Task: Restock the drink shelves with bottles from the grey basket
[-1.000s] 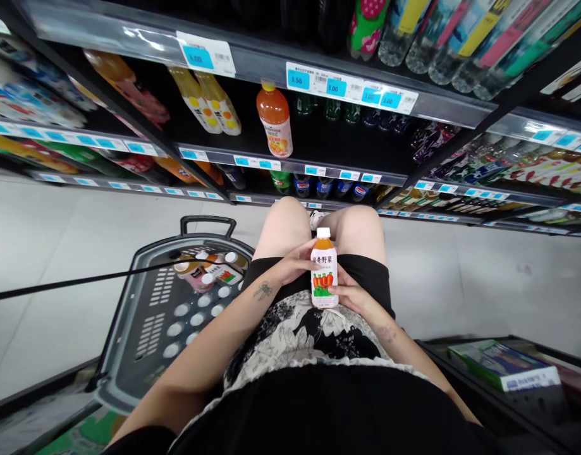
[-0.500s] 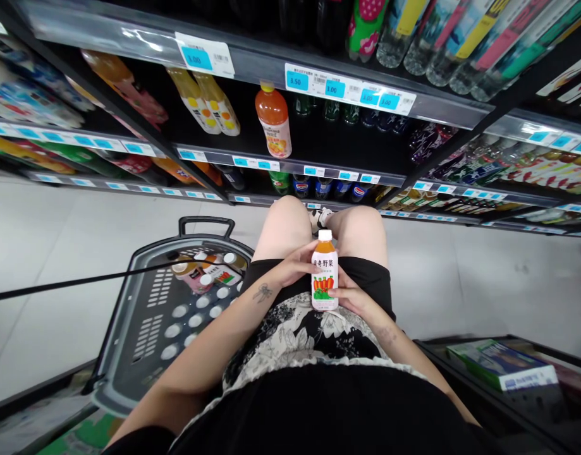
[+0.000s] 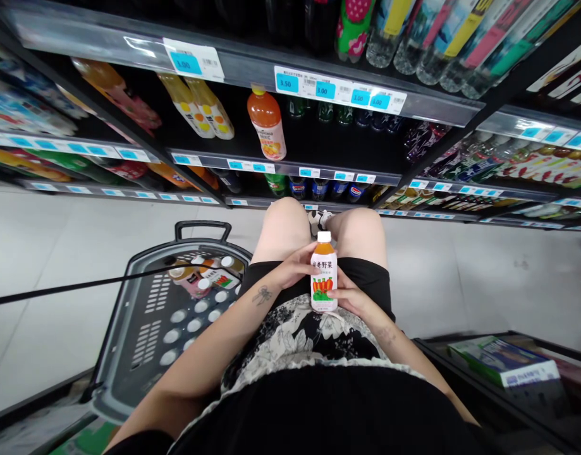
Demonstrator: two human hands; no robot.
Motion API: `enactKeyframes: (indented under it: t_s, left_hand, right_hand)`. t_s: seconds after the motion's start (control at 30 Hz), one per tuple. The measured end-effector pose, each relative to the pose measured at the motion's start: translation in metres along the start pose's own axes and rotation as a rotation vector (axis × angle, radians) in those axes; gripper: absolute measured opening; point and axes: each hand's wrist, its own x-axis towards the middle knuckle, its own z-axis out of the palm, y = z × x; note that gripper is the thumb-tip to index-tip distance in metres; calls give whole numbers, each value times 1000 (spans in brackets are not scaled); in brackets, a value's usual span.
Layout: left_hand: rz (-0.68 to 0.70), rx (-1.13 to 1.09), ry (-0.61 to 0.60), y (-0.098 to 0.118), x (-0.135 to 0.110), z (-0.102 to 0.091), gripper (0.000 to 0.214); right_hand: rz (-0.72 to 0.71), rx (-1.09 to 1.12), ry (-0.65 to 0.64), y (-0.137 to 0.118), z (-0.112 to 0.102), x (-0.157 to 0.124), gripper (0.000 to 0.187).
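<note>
A juice bottle with a white cap, orange contents and carrots on its label stands upright in front of my lap. My left hand grips its left side, with the fingers partly behind it. On the other side my right hand is closed round the lower part, its thumb across the label. To my left is a grey shopping basket holding several white-capped bottles, a pink-labelled bottle and another carrot-label bottle.
Ahead stand drink shelves with price tags. An orange juice bottle is on the middle shelf, beside yellow-topped bottles. A black-framed display with a green box lies at my right. Pale floor tiles extend alongside.
The view has shifted slightly, so the shelves sit a little further left. Both hands keep the same hold on the juice bottle.
</note>
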Motion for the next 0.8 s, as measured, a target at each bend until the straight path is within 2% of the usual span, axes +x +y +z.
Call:
enactKeyframes:
  t_s: [0.2,0.4,0.53,0.63,0.7,0.8]
  left_hand:
    - [-1,-4,8,1,-2,0,66]
    - [-15,-16,25,1,-2,0,68]
    - [1,-6,14,0,0,2,66]
    - [3,-12,15,0,1,2,69]
    - [-8,-14,18,-1,2,0,68]
    - [-32,-16,40,-4,5,-6,65]
  right_hand:
    - [-7,-6,-1,3,-1,2,77]
    - [-1,2,-2,1,2,3,87]
    - [12,-10,20,-1,2,1,81]
    - [18,-5,24,-1,1,0,83]
    - [17,1,26,-1,1,0,84]
    - [21,27,42,1,3,4,76]
